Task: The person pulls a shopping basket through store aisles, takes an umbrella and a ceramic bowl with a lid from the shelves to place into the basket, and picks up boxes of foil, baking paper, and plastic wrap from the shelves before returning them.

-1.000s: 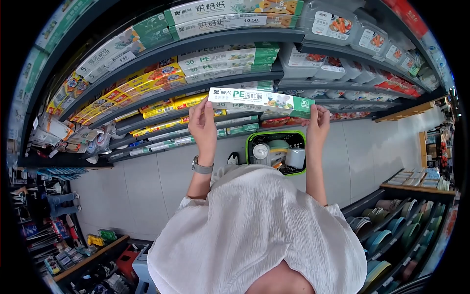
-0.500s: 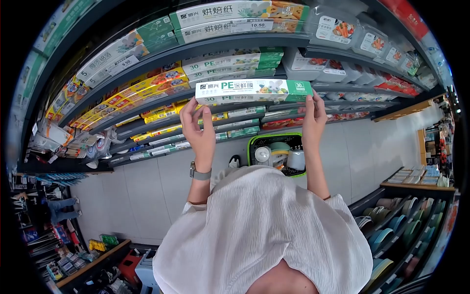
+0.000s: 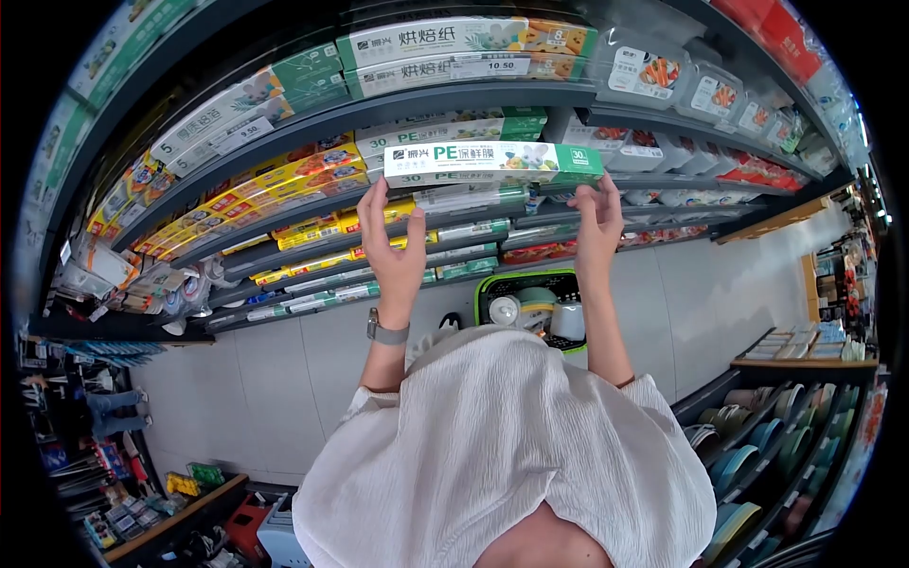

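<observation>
A long white and green box of PE cling film (image 3: pixel 488 163) is level with the shelf, printed top and front edge showing. My left hand (image 3: pixel 393 246) has its fingertips against the box's left end, with the thumb standing apart below. At the right end, the bent fingers of my right hand (image 3: pixel 598 218) touch the lower corner. The box is held between the two hands; whether the shelf also bears it I cannot tell. Right behind it lie similar cling film boxes (image 3: pixel 454 130) on the shelf.
Baking paper boxes (image 3: pixel 464 38) stand on the shelf above. Yellow boxes (image 3: pixel 256 194) line the left, clear plastic containers (image 3: pixel 649 71) the right. A black and green shopping basket (image 3: pixel 485 289) with goods sits on the floor below. Dish racks (image 3: pixel 757 445) are behind at right.
The box has moved a little farther in towards the shelf, and its right end now sits slightly lower. Both hands have followed; the left thumb has moved away from the box.
</observation>
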Demonstrator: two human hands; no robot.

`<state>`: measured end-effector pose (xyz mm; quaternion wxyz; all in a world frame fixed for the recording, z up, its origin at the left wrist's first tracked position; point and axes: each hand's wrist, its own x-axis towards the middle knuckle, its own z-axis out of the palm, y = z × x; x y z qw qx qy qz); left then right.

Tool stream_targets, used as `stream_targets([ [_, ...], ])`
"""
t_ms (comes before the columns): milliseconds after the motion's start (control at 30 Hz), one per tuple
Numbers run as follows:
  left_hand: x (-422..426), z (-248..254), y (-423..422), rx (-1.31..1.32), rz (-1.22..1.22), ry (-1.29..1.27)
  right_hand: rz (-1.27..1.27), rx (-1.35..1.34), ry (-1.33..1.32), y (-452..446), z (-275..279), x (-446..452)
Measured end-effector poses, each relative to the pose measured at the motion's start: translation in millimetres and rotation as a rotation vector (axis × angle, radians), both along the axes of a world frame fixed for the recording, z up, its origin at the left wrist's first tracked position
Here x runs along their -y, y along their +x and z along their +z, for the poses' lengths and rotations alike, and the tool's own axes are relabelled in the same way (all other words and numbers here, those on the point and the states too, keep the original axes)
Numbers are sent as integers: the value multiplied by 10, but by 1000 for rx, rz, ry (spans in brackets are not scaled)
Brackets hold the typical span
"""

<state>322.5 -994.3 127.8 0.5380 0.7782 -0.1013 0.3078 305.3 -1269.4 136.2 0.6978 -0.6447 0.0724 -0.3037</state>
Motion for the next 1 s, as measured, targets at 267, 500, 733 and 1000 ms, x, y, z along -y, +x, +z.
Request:
stream_targets([
  [267,4,44,119,-6,-16,-20,48,-40,-23,166,49,-34],
  [500,-63,125,372,-7,-48,-84,173,1,3,534,133,-46],
  [733,-126,41,615,38,-134,-229,208,17,-19,897,184,-53],
  [1000,-223,-10,732,-94,-56,-77,293,-34,-97,1204,24,-38],
])
